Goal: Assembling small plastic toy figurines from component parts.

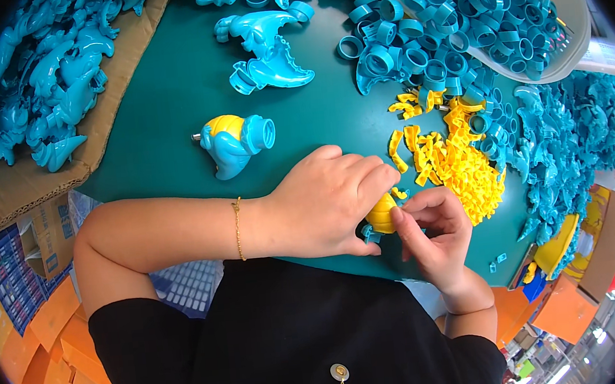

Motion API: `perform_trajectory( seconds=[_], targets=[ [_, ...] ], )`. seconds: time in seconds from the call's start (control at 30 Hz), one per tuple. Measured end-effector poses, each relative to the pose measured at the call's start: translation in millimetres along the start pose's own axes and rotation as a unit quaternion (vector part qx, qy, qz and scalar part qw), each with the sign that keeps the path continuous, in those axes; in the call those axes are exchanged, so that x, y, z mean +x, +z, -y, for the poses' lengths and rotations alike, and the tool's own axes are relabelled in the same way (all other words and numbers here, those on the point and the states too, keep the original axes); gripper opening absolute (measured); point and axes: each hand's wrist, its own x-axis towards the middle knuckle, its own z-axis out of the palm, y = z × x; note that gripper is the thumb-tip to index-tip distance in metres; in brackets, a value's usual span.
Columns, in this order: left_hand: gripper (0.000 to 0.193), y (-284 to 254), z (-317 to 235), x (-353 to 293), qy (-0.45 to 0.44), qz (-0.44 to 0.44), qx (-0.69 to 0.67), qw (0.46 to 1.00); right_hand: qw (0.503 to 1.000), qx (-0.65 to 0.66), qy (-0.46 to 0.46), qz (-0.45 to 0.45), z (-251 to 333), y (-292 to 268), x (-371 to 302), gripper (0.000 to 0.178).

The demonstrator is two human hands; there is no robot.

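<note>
Just in front of my body, my left hand (331, 204) is wrapped over a toy body part (382, 216) with a yellow ridged side and a bit of blue beneath. Most of that part is hidden under the palm. My right hand (436, 235) meets it from the other side, thumb and forefinger pinched at the yellow surface. Whether a small piece sits between those fingertips, I cannot tell. Beyond my left wrist lies a similar blue toy body (226, 155) with a yellow ridged back, a round open collar and a metal pin. Two loose blue shell halves (273, 68) rest farther back.
Small yellow plastic pieces (461, 177) are heaped right of my hands. Behind them, blue rings (446, 19) spill from a translucent tub (579, 32). Blue parts (554, 138) pile up at right. A cardboard box (123, 80) of blue shells (52, 76) stands at left.
</note>
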Motion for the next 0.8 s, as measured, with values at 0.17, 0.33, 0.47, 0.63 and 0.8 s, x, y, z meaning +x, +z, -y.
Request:
perform_trajectory(
  seconds=[0.17,0.33,0.47,0.63,0.8],
  targets=[
    [0.087,1,1,1,0.004,-0.006,0.007,1.000,0.997,-0.031,-0.068,-0.004,-8,3,1,0.020],
    [0.086,2,1,0,0.004,-0.015,0.010,1.000,0.999,-0.008,-0.029,-0.012,-4,6,1,0.020],
    [0.083,3,-1,1,-0.006,-0.029,0.002,1.000,0.998,0.022,-0.058,-0.019,-13,9,-1,0.019],
    [0.082,3,0,2,-0.008,-0.028,0.008,1.000,0.995,0.000,-0.096,-0.029,-20,9,-2,0.020],
    [0.081,1,0,2,-0.018,-0.019,0.006,1.000,0.999,0.004,-0.029,0.039,0,5,3,0.028]
  ],
)
